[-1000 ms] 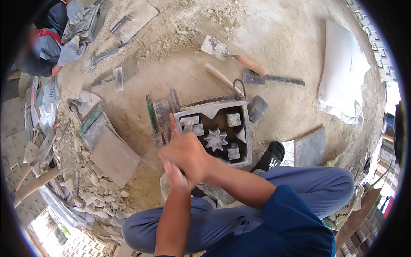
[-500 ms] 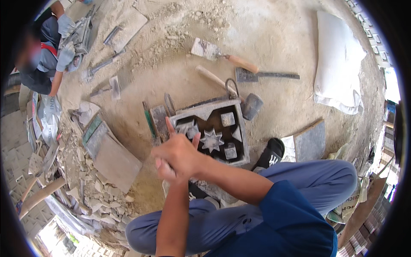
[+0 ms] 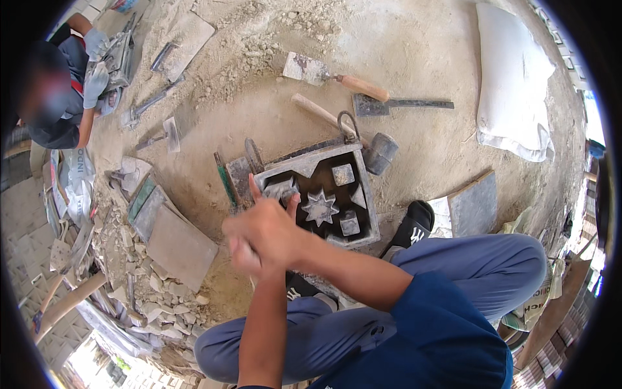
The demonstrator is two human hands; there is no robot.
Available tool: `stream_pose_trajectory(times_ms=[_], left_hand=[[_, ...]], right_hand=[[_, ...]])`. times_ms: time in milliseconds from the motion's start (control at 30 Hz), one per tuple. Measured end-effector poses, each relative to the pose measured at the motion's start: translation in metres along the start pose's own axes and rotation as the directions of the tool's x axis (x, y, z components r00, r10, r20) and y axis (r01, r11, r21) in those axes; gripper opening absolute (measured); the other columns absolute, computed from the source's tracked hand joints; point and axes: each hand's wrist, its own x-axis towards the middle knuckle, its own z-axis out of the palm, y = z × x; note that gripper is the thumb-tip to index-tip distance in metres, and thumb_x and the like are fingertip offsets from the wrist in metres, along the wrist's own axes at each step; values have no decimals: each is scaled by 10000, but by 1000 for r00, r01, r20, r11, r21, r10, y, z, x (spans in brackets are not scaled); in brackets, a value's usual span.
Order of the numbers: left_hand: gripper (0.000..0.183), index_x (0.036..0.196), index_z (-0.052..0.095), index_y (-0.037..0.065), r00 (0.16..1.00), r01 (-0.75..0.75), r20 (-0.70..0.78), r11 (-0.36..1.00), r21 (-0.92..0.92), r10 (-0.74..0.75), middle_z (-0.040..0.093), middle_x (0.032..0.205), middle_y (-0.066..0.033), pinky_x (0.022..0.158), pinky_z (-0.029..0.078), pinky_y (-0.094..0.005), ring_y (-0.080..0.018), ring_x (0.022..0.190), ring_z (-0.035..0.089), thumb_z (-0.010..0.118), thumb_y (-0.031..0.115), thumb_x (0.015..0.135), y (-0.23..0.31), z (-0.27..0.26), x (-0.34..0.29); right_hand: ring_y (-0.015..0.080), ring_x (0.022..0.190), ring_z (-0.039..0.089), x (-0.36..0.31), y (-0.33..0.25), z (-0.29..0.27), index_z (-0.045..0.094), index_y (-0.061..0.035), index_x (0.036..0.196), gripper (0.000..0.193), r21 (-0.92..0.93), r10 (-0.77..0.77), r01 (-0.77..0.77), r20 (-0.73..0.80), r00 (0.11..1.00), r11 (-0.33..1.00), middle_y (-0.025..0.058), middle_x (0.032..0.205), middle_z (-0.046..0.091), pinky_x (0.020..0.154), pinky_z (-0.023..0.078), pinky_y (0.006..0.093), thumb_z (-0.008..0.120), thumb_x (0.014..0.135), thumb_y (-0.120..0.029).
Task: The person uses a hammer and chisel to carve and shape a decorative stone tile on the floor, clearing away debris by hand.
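My hands meet over the near left corner of a grey metal block mould (image 3: 370, 214), which has a star-shaped core (image 3: 321, 209) and smaller block-shaped cores (image 3: 343, 174) inside. My right hand (image 3: 272, 233) lies across my left hand and closes around it, its fingers blurred. Most of my left hand (image 3: 254, 188) is hidden underneath; a finger and what looks like its thumb stretch out toward the mould's left side. Neither hand shows a tool. A metal loop handle (image 3: 348, 127) rises from the mould's far edge.
Beyond the mould lie a mallet (image 3: 381, 154), a wooden-handled trowel (image 3: 363, 87) and a flat metal tool (image 3: 372, 106). A white sack (image 3: 512, 84) is at right. Boards (image 3: 184, 249) and rubble (image 3: 155, 292) sit at left. A gloved co-worker (image 3: 97, 84) handles another mould, far left.
My clasped hands shift slightly left and stay together. The view moves a little. The co-worker's head leans closer in, and their gloved hands stay at their mould.
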Motion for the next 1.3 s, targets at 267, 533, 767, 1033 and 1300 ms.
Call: stream_pose_trajectory(times_ms=[267,533,767,1033,1300], left_hand=[[1060,1651,208,106,982,146,126,988,-46,-139,549,1428,-162,1081,388,-415,-292,1267,541,687,663,886,24,-16,3],[1076,1641,195,64,999,25,22,999,-22,-25,602,1359,-183,1065,421,-420,-330,1215,591,740,590,877,23,-10,5],[1108,1626,233,38,994,83,63,996,33,-85,529,1441,-256,1117,377,-449,-378,1308,532,744,634,844,23,-17,4],[1085,1629,228,41,1000,-1,-1,997,78,1,529,1451,-259,1119,380,-450,-384,1313,535,756,590,856,17,-2,8],[1066,1630,231,48,997,-55,-44,996,75,58,572,1401,-234,1120,369,-441,-376,1295,548,718,622,876,23,-9,6]], right_hand=[[413,535,606,2,-1,-8,576,-38,622,178,170,-56,37,109,992,985,188,568,581,553,508,494,598,734,-174],[386,513,584,6,20,3,528,-63,639,99,71,53,-63,137,989,995,138,562,558,544,483,476,603,671,-120],[377,499,576,3,-1,8,540,-63,648,89,88,-79,72,76,994,993,129,551,544,509,465,470,606,681,-112],[364,442,533,13,17,10,526,-60,630,87,31,-34,31,73,997,999,125,529,525,479,457,456,583,674,-109],[365,464,547,11,10,11,514,-59,620,97,107,-34,28,58,998,994,126,521,511,506,474,455,572,680,-109]])
